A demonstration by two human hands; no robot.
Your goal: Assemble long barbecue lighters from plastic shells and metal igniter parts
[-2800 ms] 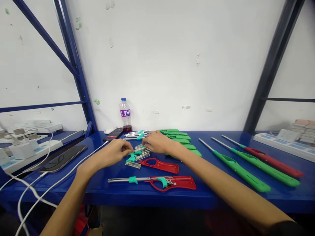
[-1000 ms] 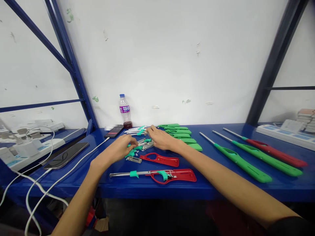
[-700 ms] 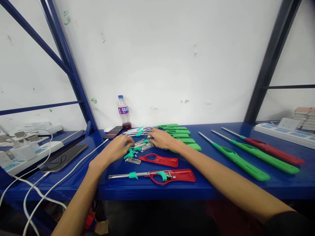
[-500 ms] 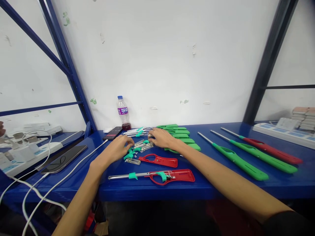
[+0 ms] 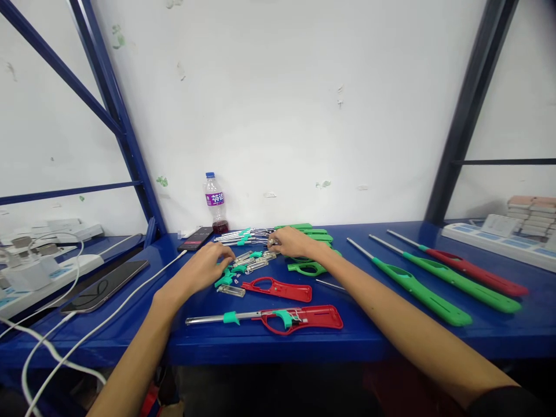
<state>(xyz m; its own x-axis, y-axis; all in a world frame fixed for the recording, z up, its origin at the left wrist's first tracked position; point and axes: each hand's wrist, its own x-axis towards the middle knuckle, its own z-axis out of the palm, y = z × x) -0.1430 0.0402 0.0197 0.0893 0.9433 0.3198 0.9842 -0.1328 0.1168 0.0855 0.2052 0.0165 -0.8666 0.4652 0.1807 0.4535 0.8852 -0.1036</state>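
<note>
My left hand [image 5: 209, 265] hovers at the left edge of a pile of small parts, fingers loosely curved and apart, beside teal plastic triggers [image 5: 225, 278]. My right hand [image 5: 290, 241] has its fingertips pinched together at the pile's right side; a small shiny piece shows there, too hidden to name. Between the hands lie several clear fuel tanks [image 5: 256, 265]. Nearer me are a red lighter half-shell [image 5: 295, 289] and a red shell [image 5: 324, 317] fitted with a metal tube [image 5: 204, 319] and teal trigger.
Green half-shells [image 5: 309, 267] lie partly under my right arm, metal tubes [image 5: 234, 236] behind the pile. Several long lighters [image 5: 425, 292] lie at right. A bottle [image 5: 216, 202], phones [image 5: 104, 286], cables [image 5: 130, 298] and power strips [image 5: 499, 246] stand or lie around.
My right hand has drawn slightly to the right, its fingertips now pinched. My left hand stays by the teal triggers. The whole view has shifted slightly.
</note>
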